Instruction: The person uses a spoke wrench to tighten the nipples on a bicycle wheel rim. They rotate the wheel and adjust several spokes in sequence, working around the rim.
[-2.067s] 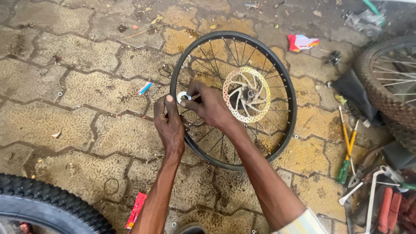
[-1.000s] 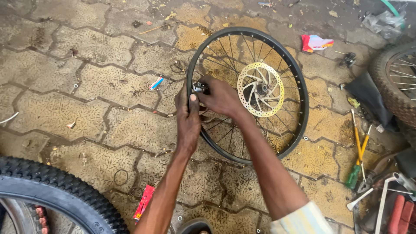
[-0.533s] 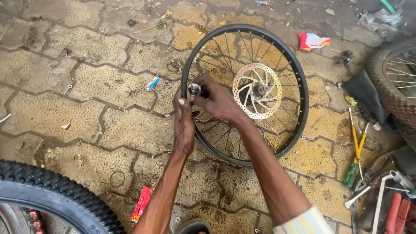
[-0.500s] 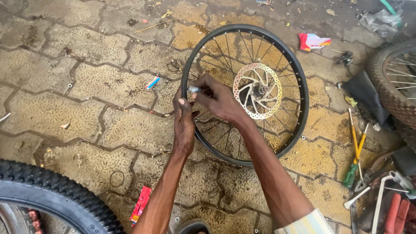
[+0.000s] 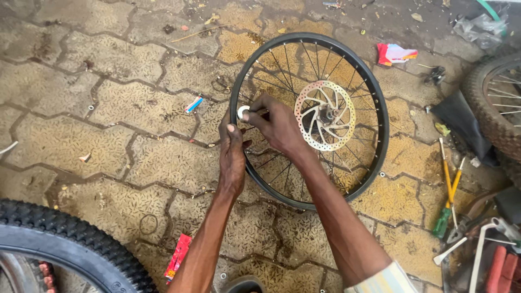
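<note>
A bare black bicycle rim [image 5: 380, 108] with spokes and a silver disc rotor [image 5: 324, 115] lies flat on the paving. My right hand [image 5: 279, 126] reaches over the rim's left side and pinches a small white round part [image 5: 243, 112] at the rim. My left hand [image 5: 232, 157] presses against the rim's outer edge just below that part, thumb up beside it. Both hands touch the rim at the same spot.
A knobby tyre [image 5: 70, 244] fills the lower left. Another tyred wheel [image 5: 496, 103] sits at the right edge. Screwdrivers [image 5: 448, 190] and other tools lie at the lower right. A red wrapper [image 5: 178, 256], a blue-white scrap [image 5: 193, 104] and a red-white rag [image 5: 396, 53] lie on the pavers.
Both hands stay at the left side of the rim. The small white part between my fingers has turned and shows its round face more clearly. The view has shifted slightly.
</note>
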